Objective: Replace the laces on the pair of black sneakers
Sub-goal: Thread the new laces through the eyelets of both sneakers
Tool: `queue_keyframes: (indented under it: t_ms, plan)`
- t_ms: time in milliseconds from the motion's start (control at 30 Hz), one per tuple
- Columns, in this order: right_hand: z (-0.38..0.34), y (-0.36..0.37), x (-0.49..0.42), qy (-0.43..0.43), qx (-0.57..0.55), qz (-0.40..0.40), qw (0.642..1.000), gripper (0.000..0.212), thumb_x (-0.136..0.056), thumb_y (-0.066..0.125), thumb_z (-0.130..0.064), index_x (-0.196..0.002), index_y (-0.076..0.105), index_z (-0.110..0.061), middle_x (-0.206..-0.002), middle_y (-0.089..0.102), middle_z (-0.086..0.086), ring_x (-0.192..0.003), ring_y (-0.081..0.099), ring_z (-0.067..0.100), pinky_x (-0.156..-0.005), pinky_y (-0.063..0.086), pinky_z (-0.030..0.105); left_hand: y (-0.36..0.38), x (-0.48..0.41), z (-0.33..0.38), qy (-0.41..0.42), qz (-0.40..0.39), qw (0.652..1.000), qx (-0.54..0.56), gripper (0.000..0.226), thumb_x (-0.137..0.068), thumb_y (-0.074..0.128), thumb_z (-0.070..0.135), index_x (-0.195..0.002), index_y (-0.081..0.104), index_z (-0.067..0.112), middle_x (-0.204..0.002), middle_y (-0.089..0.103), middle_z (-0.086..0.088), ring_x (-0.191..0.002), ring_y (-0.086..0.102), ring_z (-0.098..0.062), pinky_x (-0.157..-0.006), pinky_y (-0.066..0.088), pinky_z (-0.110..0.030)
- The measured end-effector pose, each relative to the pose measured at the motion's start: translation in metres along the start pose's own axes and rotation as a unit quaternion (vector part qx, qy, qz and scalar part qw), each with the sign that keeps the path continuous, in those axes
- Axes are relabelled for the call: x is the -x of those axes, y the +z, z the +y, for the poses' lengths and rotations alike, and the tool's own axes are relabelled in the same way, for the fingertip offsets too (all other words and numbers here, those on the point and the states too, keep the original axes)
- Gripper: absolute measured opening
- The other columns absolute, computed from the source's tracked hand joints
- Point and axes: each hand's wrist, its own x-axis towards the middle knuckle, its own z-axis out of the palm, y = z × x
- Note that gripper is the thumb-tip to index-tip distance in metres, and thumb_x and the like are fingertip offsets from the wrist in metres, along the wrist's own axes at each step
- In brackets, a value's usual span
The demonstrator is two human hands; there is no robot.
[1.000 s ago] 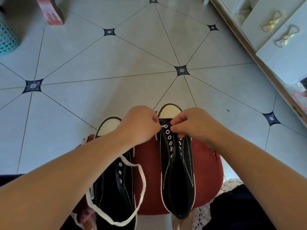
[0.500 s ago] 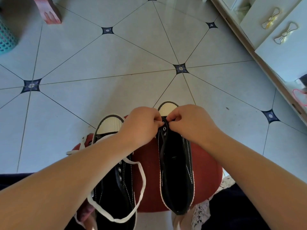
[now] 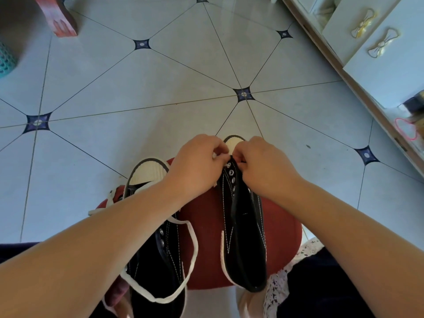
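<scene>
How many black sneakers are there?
2: the left sneaker on the red stool, under the left forearm; the right sneaker beside it, left hand and right hand at its eyelets.

Seen on a pale tiled floor [image 3: 160,88] with dark star insets: a round red stool [image 3: 206,237]. Resting directly on its seat, side by side, toes pointing away, heels overhanging the near edge: left-hand black sneaker [image 3: 156,283] and right-hand black sneaker [image 3: 245,237]. Draped in a loose loop over the left-hand one and onto the seat: a flat white lace [image 3: 194,239]. Standing on the tiles farther off: red furniture leg [image 3: 59,17] and teal basket [image 3: 5,60] at far left, white cabinet [image 3: 390,65] along the right.
</scene>
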Motion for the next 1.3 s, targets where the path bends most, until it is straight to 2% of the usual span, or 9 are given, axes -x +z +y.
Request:
queue_keyframes:
  t_ms: [267,400,533,633,767,933,1067,1200,1300]
  plan:
    - [-0.006,0.001,0.004,0.000,0.022,-0.015,1.000,0.018,-0.083,0.050,-0.006,-0.100,0.056,-0.009,-0.089,0.042,0.004,-0.074,0.044,0.021,-0.061,0.033,0.027,-0.001,-0.003,0.007,-0.018,-0.065,0.998,0.018,0.026,-0.074,0.069,0.026,-0.098,0.065,0.017,-0.077,0.052,0.008,-0.062,0.044,-0.002,-0.052,0.028,-0.013]
    - [-0.002,0.005,0.004,-0.004,0.036,-0.015,0.999,0.014,-0.083,0.052,-0.007,-0.097,0.051,-0.009,-0.089,0.036,0.003,-0.069,0.041,0.018,-0.048,0.027,0.023,0.000,0.000,0.009,-0.057,-0.081,0.995,0.023,0.020,-0.077,0.064,0.019,-0.097,0.065,0.016,-0.085,0.058,0.002,-0.072,0.051,-0.008,-0.055,0.034,-0.015]
    - [0.016,-0.001,0.001,0.055,-0.046,0.020,0.997,0.008,-0.085,0.051,-0.009,-0.085,0.054,-0.016,-0.092,0.054,0.002,-0.083,0.050,0.019,-0.066,0.034,0.026,0.001,0.001,0.008,-0.077,-0.089,0.992,0.036,0.018,-0.079,0.061,0.019,-0.096,0.068,0.019,-0.087,0.060,0.002,-0.087,0.060,-0.018,-0.060,0.039,-0.016]
    - [0.016,-0.007,0.004,0.073,-0.142,0.019,0.987,0.011,-0.085,0.051,-0.010,-0.080,0.056,-0.019,-0.081,0.060,-0.003,-0.084,0.054,0.016,-0.061,0.038,0.025,0.003,0.000,0.008,-0.016,-0.065,0.998,0.006,0.019,-0.079,0.062,0.018,-0.096,0.071,0.021,-0.092,0.059,0.003,-0.091,0.056,-0.016,-0.065,0.038,-0.020]
    - [0.016,-0.007,0.008,0.095,-0.217,0.000,0.971,0.003,-0.084,0.059,-0.017,-0.086,0.061,-0.016,-0.082,0.059,-0.002,-0.084,0.055,0.016,-0.076,0.048,0.030,0.008,0.005,0.007,0.002,-0.053,0.997,0.050,0.007,-0.086,0.061,0.024,-0.087,0.068,0.022,-0.076,0.055,0.015,-0.076,0.049,-0.003,-0.064,0.033,-0.016]
    - [0.008,-0.007,0.016,0.119,-0.232,-0.104,0.960,0.048,-0.074,0.074,-0.029,-0.104,0.060,0.005,-0.100,0.062,0.021,-0.086,0.061,0.029,-0.082,0.051,0.051,0.009,0.002,0.005,-0.056,-0.024,0.988,0.138,0.005,-0.084,0.065,0.018,-0.085,0.069,0.016,-0.073,0.058,0.014,-0.072,0.054,-0.003,-0.071,0.043,-0.019]
    - [0.005,-0.006,0.013,0.127,-0.162,-0.093,0.974,0.016,-0.071,0.063,-0.017,-0.066,0.053,-0.005,-0.058,0.046,0.005,-0.056,0.045,0.020,-0.048,0.035,0.029,0.012,0.003,0.009,-0.060,-0.036,0.986,0.153,0.010,-0.086,0.062,0.018,-0.087,0.071,0.016,-0.074,0.060,0.014,-0.077,0.056,-0.005,-0.075,0.044,-0.022]
    - [0.018,-0.006,0.015,0.194,-0.279,-0.072,0.938,0.020,-0.073,0.054,0.001,-0.086,0.069,0.000,-0.072,0.066,0.017,-0.062,0.053,0.017,-0.058,0.041,0.023,0.012,0.002,0.010,-0.048,-0.047,0.994,0.092,0.016,-0.088,0.060,0.021,-0.095,0.074,0.019,-0.083,0.064,0.010,-0.084,0.056,-0.004,-0.075,0.039,-0.018]
    - [0.029,-0.005,0.018,0.247,-0.402,-0.093,0.877,0.032,-0.076,0.050,0.012,-0.087,0.070,-0.010,-0.040,0.056,-0.008,-0.032,0.047,-0.002,-0.044,0.042,0.014,0.011,0.001,0.011,-0.040,-0.043,0.997,0.049,0.015,-0.086,0.061,0.020,-0.094,0.074,0.020,-0.082,0.062,0.013,-0.084,0.055,-0.002,-0.075,0.036,-0.015]
